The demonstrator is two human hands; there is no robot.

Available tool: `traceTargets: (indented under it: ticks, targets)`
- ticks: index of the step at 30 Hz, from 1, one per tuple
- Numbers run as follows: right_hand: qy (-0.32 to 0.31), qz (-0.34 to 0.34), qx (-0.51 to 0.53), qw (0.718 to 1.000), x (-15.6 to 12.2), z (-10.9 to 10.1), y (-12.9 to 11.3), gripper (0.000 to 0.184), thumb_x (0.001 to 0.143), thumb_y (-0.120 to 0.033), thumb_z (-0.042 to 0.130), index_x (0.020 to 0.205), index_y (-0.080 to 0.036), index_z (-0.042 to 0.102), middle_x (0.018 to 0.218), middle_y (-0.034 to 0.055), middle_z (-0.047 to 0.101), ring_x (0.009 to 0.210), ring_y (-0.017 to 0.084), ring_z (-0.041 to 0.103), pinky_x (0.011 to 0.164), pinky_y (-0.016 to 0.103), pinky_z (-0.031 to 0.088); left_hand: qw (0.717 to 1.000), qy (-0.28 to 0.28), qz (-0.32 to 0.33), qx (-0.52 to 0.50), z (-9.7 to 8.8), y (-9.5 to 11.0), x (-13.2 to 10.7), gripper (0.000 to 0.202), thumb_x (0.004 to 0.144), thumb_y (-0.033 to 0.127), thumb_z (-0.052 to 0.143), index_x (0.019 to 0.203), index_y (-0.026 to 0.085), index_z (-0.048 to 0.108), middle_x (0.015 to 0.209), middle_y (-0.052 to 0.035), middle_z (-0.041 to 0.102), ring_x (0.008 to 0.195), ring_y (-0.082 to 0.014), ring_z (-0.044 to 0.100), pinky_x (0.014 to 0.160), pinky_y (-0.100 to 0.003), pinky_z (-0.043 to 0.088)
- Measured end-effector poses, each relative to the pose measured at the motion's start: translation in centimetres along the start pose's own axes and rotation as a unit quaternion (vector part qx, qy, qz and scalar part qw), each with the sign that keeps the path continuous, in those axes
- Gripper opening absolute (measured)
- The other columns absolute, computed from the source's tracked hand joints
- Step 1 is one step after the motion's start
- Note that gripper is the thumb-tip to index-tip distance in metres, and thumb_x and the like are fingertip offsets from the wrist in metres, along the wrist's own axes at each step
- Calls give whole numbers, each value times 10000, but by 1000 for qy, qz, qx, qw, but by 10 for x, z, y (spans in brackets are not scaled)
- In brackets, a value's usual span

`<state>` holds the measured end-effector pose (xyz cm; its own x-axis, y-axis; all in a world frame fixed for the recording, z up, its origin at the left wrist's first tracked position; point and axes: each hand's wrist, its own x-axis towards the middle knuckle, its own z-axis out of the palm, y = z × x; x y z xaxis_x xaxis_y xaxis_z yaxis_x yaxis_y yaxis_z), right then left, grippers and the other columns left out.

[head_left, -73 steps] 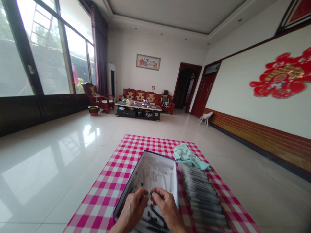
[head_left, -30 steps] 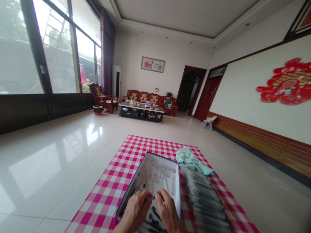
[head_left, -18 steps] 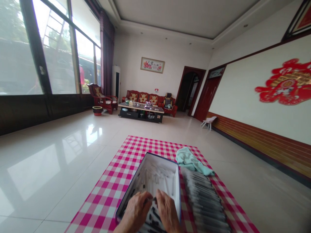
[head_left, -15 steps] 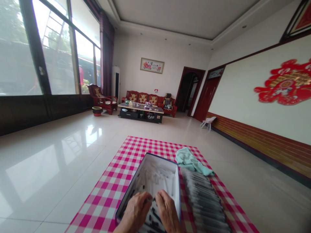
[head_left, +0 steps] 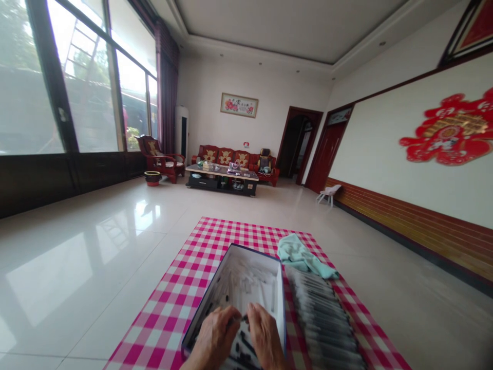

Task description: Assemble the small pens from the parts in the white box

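Observation:
Both my hands are over a shallow white box [head_left: 278, 288] with a dark blue rim. The fingertips of my left hand [head_left: 219, 329] are pinched together, and what they hold is mostly hidden. My right hand [head_left: 264, 331] pinches a small black piece [head_left: 244, 318] that meets the left fingertips. Clear slim tubes [head_left: 246, 280] lie in the far half of the box. Small black parts [head_left: 242, 349] like pen caps lie beneath my hands. To the right of the box is a row of many slim clear-and-black sticks [head_left: 323, 313], which look like pens and are blurred.
A pink-and-white checked cloth [head_left: 173, 288] covers the table. A crumpled mint-green cloth [head_left: 300, 253] lies beyond the row of sticks. Across the tiled floor stand a low coffee table [head_left: 219, 180], a red wooden sofa [head_left: 227, 154] and a small white chair [head_left: 329, 194].
The view has shifted very slightly. My hands keep nearly the same pinched pose over the box, fingertips still together.

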<state>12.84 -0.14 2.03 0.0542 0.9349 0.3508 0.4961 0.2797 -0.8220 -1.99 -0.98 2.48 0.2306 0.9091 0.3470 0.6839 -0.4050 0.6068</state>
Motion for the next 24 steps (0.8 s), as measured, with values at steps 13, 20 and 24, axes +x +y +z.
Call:
traceTargets:
  ticks: [13,20,24]
  targets:
    - [-32,5,-90,995,-3,8,6,417,895,-411,395,577,-181,536,506,-8,508,491,117,391,496,257,244,999,-29,2,19,1,-2,-1,199,821,175,450,857,241,635,720,5,670,716,-162,621,643,-230,414]
    - [-9,-53,-127,990,-6,5,-3,361,909,-296,371,628,-183,567,604,30,587,543,129,467,534,272,250,999,-41,12,18,3,-9,1,179,863,239,448,857,239,626,741,8,679,714,-153,643,641,-216,432]
    - [-26,-39,-109,993,-6,3,-6,402,912,-316,374,601,-166,582,551,24,581,519,118,453,504,262,235,999,-34,33,22,4,-12,2,173,864,241,456,854,251,628,721,21,675,685,-138,645,620,-195,440]
